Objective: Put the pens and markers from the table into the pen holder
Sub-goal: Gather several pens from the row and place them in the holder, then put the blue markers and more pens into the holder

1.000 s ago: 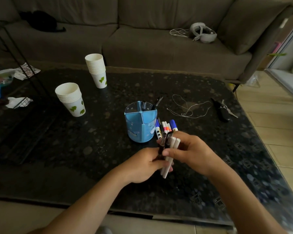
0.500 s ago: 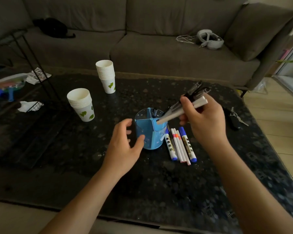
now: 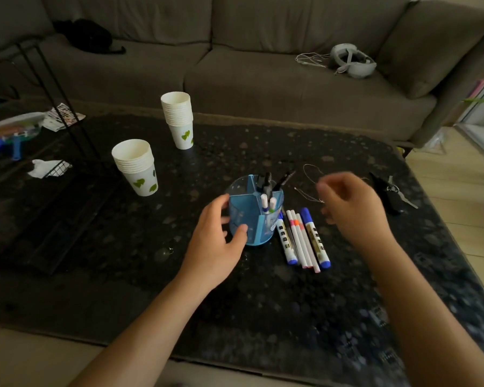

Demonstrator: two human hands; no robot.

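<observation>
Dim living room, grey sofa [image 3: 235, 68] behind a dark speckled table [image 3: 123, 247]. Two stacks of paper cups [image 3: 136, 166] stand on the far left part, well apart from the work.

Blue pen holder [image 3: 253, 216] sits mid-table, divided into compartments. The right-hand compartment holds several pens: dark ones leaning back and right, two white-capped ones upright at the near edge. The left compartments look empty, though their floors are partly hidden.

Left hand [image 3: 217, 244] cups the holder's left wall, fingers and thumb curled around it, steadying it.

Right hand [image 3: 352, 213] hovers over the table to the right of the holder, motion-blurred, fingers loosely spread, holding nothing as far as I can tell.

Four markers [image 3: 302, 238] lie side by side on the table just right of the holder's base, long axes running away from the person, near ends angled slightly right. They lie below and left of the right hand, which is the nearer and the free one. Likely next: right hand drops to gather them.
</observation>
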